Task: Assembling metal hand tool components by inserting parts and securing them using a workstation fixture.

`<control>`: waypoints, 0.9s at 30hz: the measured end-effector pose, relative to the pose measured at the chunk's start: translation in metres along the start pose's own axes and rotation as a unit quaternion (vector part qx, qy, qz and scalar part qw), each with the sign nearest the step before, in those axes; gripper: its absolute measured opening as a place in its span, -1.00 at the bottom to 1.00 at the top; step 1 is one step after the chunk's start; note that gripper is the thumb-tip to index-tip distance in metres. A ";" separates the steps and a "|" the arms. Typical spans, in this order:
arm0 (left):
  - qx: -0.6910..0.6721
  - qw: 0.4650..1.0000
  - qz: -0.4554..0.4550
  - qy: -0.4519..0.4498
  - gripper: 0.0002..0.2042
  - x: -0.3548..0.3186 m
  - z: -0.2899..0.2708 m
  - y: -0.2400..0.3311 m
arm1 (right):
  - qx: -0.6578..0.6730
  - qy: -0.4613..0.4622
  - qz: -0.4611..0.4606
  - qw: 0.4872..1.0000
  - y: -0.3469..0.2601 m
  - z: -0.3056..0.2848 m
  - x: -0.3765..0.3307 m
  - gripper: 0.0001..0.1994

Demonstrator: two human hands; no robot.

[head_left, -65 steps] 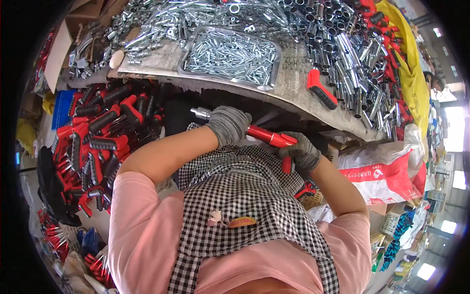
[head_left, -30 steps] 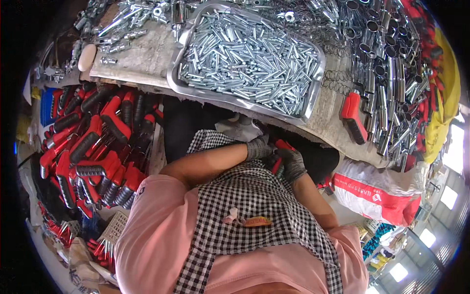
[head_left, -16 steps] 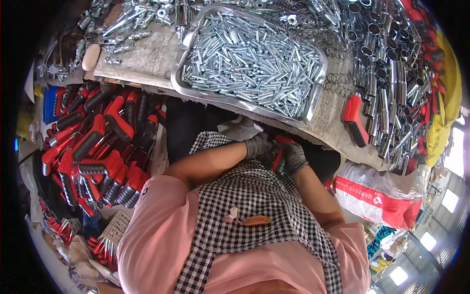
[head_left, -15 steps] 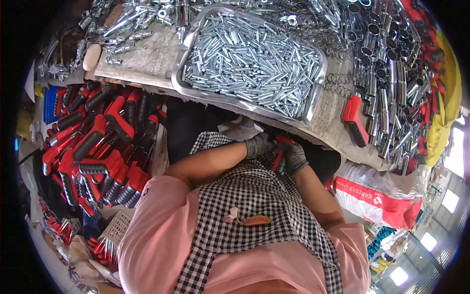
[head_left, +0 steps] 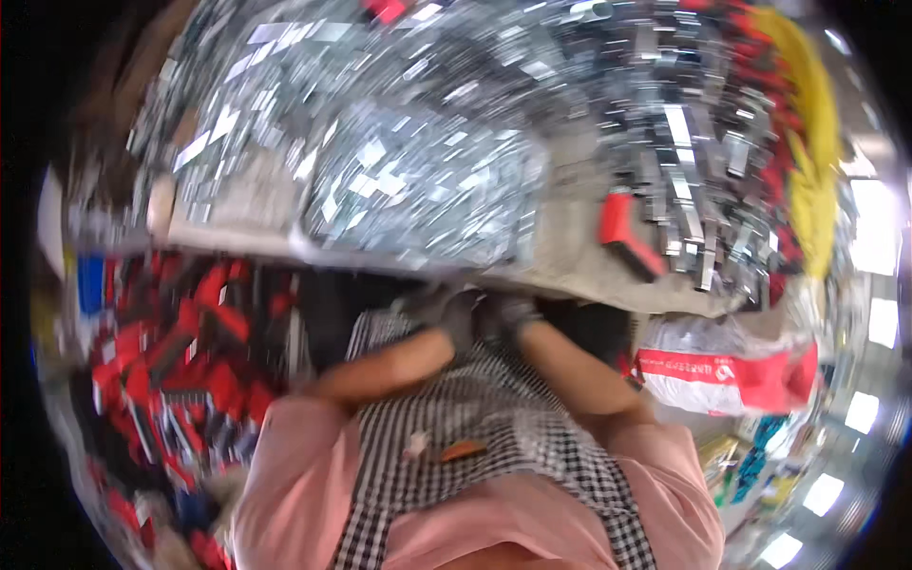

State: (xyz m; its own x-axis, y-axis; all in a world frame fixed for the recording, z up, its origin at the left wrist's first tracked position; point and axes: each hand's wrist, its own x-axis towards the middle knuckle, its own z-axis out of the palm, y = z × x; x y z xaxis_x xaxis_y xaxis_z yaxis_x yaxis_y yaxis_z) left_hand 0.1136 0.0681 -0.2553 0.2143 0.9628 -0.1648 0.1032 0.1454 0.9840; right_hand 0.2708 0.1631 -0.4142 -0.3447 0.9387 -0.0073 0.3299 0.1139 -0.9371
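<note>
Motion blurs the whole view. My left hand (head_left: 460, 318), in a dark grey glove, is at my lap just under the bench edge. Close beside it is my right hand (head_left: 514, 313), gloved alike. The fingers of both are smeared and partly in shadow, so what they hold does not show. Above them on the bench stands a metal tray (head_left: 302, 245) heaped with small silver pins (head_left: 418, 180). To the right of the tray lies a red-and-black handle (head_left: 628, 236).
Many red-and-black handled tools (head_left: 190, 351) are piled left of me, below the bench. Shiny metal tubes (head_left: 684, 171) cover the bench's right side, by a yellow cloth or bag (head_left: 807, 180). A white-and-red sack (head_left: 727, 370) stands at my right.
The view has swung, so the bench and tray appear lower and further left, with more of the bench's far part showing. The red-and-black handle earlier in my right hand cannot be made out now.
</note>
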 end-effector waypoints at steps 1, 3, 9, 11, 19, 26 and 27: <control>0.287 0.930 0.208 -0.098 -0.77 -0.080 -0.050 0.016 | -0.017 0.028 -0.011 0.999 -0.004 0.026 -0.003 -0.67; 0.263 0.954 0.131 -0.067 -0.71 -0.070 -0.039 -0.022 | -0.078 0.093 -0.058 0.991 -0.049 0.087 0.019 -0.68; 0.485 0.855 0.158 -0.089 -0.57 -0.012 -0.035 -0.042 | -0.173 0.149 -0.028 0.973 -0.064 0.092 0.011 -0.70; 0.485 0.851 0.170 -0.103 -0.58 0.007 -0.031 -0.034 | -0.202 0.133 -0.003 0.970 -0.070 0.127 0.007 -0.71; 0.449 0.871 0.134 -0.146 -0.63 -0.023 -0.029 -0.034 | -0.303 -0.033 0.125 0.944 -0.112 0.112 -0.013 -0.74; 0.442 0.874 0.128 -0.155 -0.67 -0.021 -0.041 -0.017 | -0.385 -0.155 0.186 0.891 -0.155 0.080 -0.023 -0.75; 0.440 0.876 0.119 -0.158 -0.68 -0.025 -0.041 -0.006 | -0.392 -0.179 0.196 0.881 -0.169 0.076 -0.025 -0.76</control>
State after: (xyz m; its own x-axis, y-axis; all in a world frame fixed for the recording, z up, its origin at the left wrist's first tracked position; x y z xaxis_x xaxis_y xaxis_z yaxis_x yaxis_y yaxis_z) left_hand 0.0675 0.0524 -0.2541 0.5758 0.8102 -0.1095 0.6979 -0.4174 0.5820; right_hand 0.1574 0.0957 -0.2823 -0.2777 0.8088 -0.5184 0.9425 0.1249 -0.3101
